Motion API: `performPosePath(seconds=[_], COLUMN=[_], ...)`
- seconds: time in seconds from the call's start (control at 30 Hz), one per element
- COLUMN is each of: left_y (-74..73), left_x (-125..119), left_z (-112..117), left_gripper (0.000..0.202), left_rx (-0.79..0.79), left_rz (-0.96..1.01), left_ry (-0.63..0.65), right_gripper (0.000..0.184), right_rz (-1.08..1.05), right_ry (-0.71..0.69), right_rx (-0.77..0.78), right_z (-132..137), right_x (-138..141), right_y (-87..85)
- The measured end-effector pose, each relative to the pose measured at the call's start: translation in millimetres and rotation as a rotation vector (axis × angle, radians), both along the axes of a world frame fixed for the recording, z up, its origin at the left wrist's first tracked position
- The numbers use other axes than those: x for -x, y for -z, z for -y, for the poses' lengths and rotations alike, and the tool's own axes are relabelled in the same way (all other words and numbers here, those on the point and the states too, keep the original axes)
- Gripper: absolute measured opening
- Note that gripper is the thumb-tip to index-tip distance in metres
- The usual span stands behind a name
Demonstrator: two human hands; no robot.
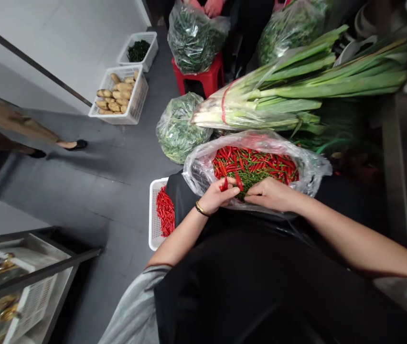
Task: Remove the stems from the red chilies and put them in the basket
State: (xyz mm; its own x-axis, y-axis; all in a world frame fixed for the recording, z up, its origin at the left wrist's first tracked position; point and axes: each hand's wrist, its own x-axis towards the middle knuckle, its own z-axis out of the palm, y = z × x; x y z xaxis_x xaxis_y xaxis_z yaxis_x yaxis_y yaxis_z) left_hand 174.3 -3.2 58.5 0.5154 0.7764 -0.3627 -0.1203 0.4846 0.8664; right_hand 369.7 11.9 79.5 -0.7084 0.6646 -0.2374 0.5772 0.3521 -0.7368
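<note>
A clear plastic bag (pixel 314 167) lies open across my lap, full of red chilies (pixel 257 157) with green stems. Over its near left side, my left hand (pixel 219 195) is closed on a couple of red chilies (pixel 239 181), which stick up from between the fingers. Close by on the right, my right hand (pixel 270 193) reaches down among the green stems with its fingers pinched; what they hold, if anything, is hidden. Beside my left knee stands a white basket (pixel 152 215) with loose red chilies (pixel 165 212) in it.
Large leeks (pixel 239 102) tied with a red band lie beyond the bag, next to bagged greens (pixel 182 126). A red stool (pixel 208 79) bears another bag, under a co-worker's hands (pixel 213 7). Potatoes fill a white crate (pixel 137 105). A person's legs (pixel 17 119) show at left.
</note>
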Motion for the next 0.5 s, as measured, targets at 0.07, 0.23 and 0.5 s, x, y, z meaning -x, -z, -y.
performPosePath(seconds=[0.07,0.23,0.5], left_y=[-0.1,-0.6,-7.2], left_x=[-3.4,-19.5,-27.1], left_z=[1.8,5.4,7.9], left_gripper=[0.040,0.033,0.028], left_rx=[0.046,0.064,0.300], left_rz=[0.076,0.179,0.504], left_ry=[-0.012,-0.036,-0.058], right_gripper=[0.042,0.039,0.041], right_rz=[-0.021,-0.215,-0.480], right_ry=[-0.007,0.150,0.118], right_rx=[0.046,0.314,-0.019], right_z=[5.4,21.1,26.6], right_x=[-3.5,-7.1,-1.5], right_y=[1.7,14.8,-3.0])
